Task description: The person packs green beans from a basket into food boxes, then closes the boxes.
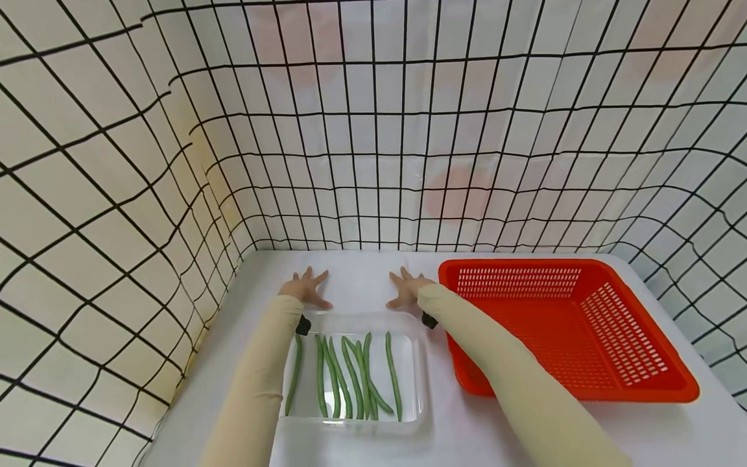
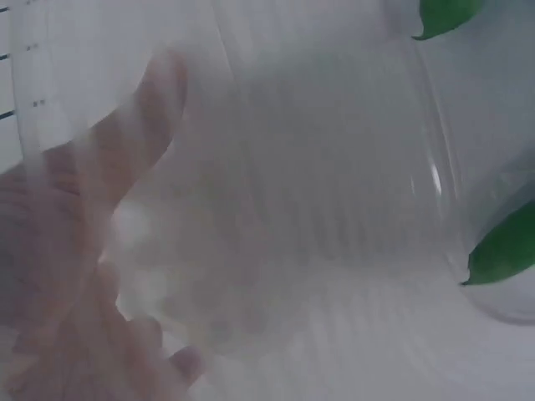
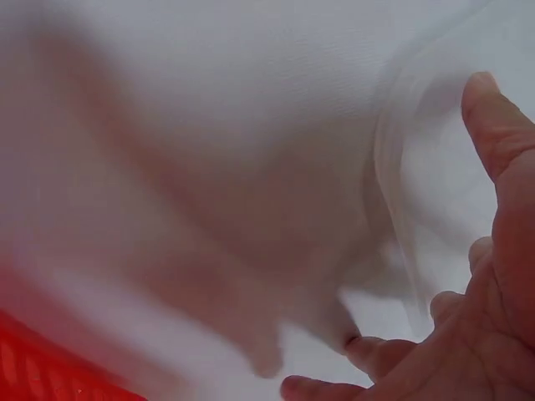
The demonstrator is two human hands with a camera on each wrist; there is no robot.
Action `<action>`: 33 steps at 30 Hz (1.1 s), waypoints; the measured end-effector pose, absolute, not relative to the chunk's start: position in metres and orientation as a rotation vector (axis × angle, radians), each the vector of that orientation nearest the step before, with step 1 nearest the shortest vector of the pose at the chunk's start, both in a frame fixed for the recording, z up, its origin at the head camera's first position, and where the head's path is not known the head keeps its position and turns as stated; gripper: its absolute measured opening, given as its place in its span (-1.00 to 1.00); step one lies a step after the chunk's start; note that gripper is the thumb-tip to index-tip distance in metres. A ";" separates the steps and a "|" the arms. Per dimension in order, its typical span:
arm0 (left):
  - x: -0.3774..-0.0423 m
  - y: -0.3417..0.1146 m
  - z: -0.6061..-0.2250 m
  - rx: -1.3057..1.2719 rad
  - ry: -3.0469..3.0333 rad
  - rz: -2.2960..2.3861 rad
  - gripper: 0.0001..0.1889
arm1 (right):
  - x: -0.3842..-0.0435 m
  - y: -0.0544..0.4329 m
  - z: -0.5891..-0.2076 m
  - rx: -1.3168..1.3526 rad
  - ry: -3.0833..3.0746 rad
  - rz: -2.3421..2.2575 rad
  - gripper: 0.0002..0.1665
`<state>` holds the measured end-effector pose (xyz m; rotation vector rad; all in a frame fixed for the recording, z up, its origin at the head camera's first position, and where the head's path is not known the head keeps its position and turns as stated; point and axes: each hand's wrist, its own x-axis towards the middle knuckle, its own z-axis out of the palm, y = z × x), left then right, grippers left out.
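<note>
A clear plastic tray lies on the white surface in the head view, with several green beans side by side in it, roughly lengthwise. Just past its far left corner is my left hand, fingers spread and holding nothing. My right hand is spread beyond the far right corner, also bare of any object. In the left wrist view, the left hand appears through the hazy clear plastic, with bean tips at the right. The right wrist view has the right hand beside the tray's clear edge.
To the right stands a red plastic basket with slotted walls, partly behind my right forearm. Black wire grid rises along the back and both sides, with pale sheeting behind it. A small black device sits at the right wrist.
</note>
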<state>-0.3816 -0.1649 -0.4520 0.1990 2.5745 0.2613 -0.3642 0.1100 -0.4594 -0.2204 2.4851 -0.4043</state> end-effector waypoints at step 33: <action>-0.368 -0.168 -0.406 -0.116 3.036 1.287 0.24 | -0.354 0.126 -0.404 -0.186 3.062 -1.304 0.41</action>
